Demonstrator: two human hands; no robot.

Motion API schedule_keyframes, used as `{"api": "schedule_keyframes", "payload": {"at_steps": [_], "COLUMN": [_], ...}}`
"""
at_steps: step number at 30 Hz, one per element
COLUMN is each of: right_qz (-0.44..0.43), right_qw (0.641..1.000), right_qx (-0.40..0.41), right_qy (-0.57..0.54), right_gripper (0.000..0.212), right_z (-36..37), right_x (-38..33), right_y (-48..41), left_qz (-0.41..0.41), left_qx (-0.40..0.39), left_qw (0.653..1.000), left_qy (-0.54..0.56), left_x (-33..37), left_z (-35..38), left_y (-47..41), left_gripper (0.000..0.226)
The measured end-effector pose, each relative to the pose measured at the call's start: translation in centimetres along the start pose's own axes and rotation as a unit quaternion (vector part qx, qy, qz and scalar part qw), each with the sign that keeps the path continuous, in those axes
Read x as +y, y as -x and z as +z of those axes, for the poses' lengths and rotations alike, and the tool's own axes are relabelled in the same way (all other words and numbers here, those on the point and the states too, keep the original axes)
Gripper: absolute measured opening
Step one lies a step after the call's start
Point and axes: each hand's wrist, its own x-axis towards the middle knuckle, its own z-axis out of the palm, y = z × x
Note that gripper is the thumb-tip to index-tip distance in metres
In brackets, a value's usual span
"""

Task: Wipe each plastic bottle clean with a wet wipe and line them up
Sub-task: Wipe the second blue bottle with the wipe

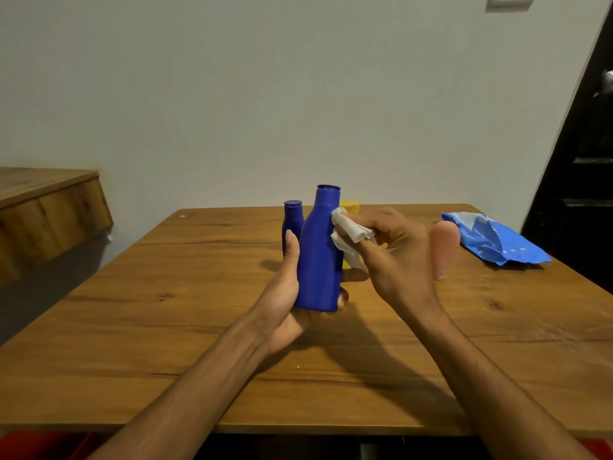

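the left hand (285, 293) is gripping a smooth blue plastic bottle (320, 254) upright; the right hand (394, 254) is pinching a crumpled white wipe (348, 232) against its shoulder.

**Both hands busy, forearms extended**

The left hand (285, 293) gripped the blue bottle (320, 254) near its base, thumb upright along its side. The right hand (394, 257) pinched a wet wipe (348, 232) in curled fingers (356, 224) against the bottle's shoulder.

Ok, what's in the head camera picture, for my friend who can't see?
A left hand holds a big blue bottle upright over a wooden table while the right hand presses a wet wipe to its shoulder. A small blue bottle, yellow bottle, pink bottle and blue wipe packet sit on the table.
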Motion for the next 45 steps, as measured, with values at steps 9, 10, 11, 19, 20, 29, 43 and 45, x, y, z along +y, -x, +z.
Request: {"api": "schedule_keyframes", "payload": {"at_steps": [9, 10, 11, 19, 20, 29, 43, 45], "right_qz": [0.021, 0.023, 0.025, -0.050, -0.053, -0.102, -0.204, -0.217], "right_qw": [0.994, 0.991, 0.989, 0.966, 0.968, 0.990, 0.917, 0.905], "right_qx": [-0.094, -0.109, -0.122, -0.205, -0.199, -0.006, 0.005, -0.007], "right_qy": [0.060, 0.070, 0.082, 0.151, 0.145, 0.100, 0.342, 0.366], "right_gripper": [0.019, 0.020, 0.021, 0.023, 0.023, 0.029, 0.036, 0.037], "right_z": [0.6, 0.8, 0.9, 1.1, 1.1, 0.9, 0.6, 0.8], "right_x": [0.2, 0.3, 0.2, 0.0, 0.0, 0.7, 0.3, 0.0], "right_y": [0.6, 0.7, 0.9, 1.6, 1.5, 1.1, 1.2, 1.4], "left_qz": [-0.011, -0.011, -0.010, 0.007, 0.013, 0.056, 0.113, 0.110], "left_qx": [0.055, 0.063, 0.069, 0.105, 0.106, 0.081, 0.034, 0.046], "left_qw": [0.997, 0.996, 0.996, 0.994, 0.994, 0.982, 0.951, 0.951], "left_qy": [0.053, 0.056, 0.059, 0.042, 0.021, -0.159, -0.285, -0.286], "left_x": [0.1, 0.2, 0.2, 0.1, 0.1, -0.4, -0.8, -0.9], "left_z": [-0.8, -0.9, -1.0, -0.9, -0.9, -0.3, -0.1, -0.1], "left_y": [-0.5, -0.5, -0.5, -0.9, -0.9, -0.5, -0.2, -0.3], "left_gripper": [0.067, 0.068, 0.069, 0.065, 0.065, 0.069, 0.067, 0.064]}}
